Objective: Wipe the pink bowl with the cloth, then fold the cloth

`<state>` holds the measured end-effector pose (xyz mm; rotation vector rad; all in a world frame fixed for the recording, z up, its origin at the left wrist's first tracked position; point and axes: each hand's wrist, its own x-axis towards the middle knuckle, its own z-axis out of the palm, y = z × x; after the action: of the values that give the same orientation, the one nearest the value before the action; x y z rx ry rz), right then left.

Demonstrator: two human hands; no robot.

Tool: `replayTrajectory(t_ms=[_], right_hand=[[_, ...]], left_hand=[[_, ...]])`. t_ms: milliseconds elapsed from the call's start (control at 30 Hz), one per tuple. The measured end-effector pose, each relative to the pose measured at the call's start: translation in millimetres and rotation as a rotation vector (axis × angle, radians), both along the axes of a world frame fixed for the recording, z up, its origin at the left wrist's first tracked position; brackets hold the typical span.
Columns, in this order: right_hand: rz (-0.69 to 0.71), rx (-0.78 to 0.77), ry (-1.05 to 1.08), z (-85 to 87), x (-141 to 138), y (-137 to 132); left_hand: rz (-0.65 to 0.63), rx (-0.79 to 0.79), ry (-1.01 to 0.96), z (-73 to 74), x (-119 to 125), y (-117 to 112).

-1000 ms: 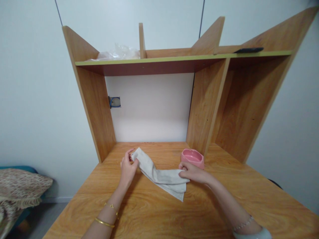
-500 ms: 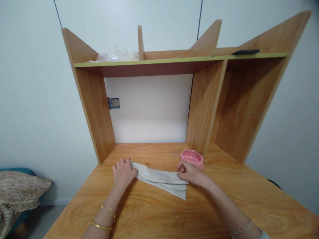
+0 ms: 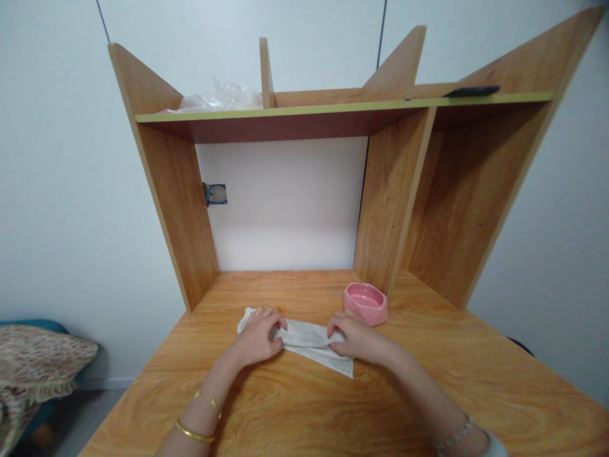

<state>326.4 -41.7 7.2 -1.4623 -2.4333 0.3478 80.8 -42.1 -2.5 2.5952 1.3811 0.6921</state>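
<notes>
A light grey cloth point(image 3: 304, 334), folded into a long strip, lies flat on the wooden desk point(image 3: 295, 412). Its left end sticks out beyond my left hand point(image 3: 259, 335), whose thumb and fingers curl onto the strip left of its middle. On the right part of the cloth, my right hand point(image 3: 352, 336) pinches the upper layer between thumb and fingers. A loose corner of the cloth hangs out below the right hand. Just behind that hand stands a pink angular bowl point(image 3: 365, 311).
A wooden shelf unit point(image 3: 176, 216) stands at the back of the desk. On its upper shelf lie a clear plastic bag point(image 3: 221, 98) and a flat dark object point(image 3: 471, 91). A patterned fringed cushion point(image 3: 42, 349) is at the far left.
My left hand has moved right, from the cloth's left end towards its middle. My right hand has shifted slightly left and now pinches the strip. The view has tilted a little.
</notes>
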Motion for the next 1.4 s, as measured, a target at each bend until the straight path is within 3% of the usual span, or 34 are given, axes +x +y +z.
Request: replayTrajectory(t_ms=[333,467,667,900,1133,1400], right_hand=[[-0.12,0.116,0.183,10.5,5,5],[-0.18,0.16,0.219,9.4,5,9],[-0.158,0.176,0.377,13.9,6,8],[-0.177,0.159,0.444,21.1,7,5],[-0.194,0.426,0.514,29.3,14,3],[-0.183,0.515,0.559,40.5,18,-5]], left_hand=[[0.026,-0.008,0.033,10.0,-9,-2],[0.133,0.081,0.1,14.1,-14,0],[0.302,0.142,0.168,18.4,-20,3],[0.428,0.189,0.091,18.7,-24,6],[0.456,0.493,-0.138,26.1,-25,5],[0.435,0.833,-0.357,35.7,-23,-4]])
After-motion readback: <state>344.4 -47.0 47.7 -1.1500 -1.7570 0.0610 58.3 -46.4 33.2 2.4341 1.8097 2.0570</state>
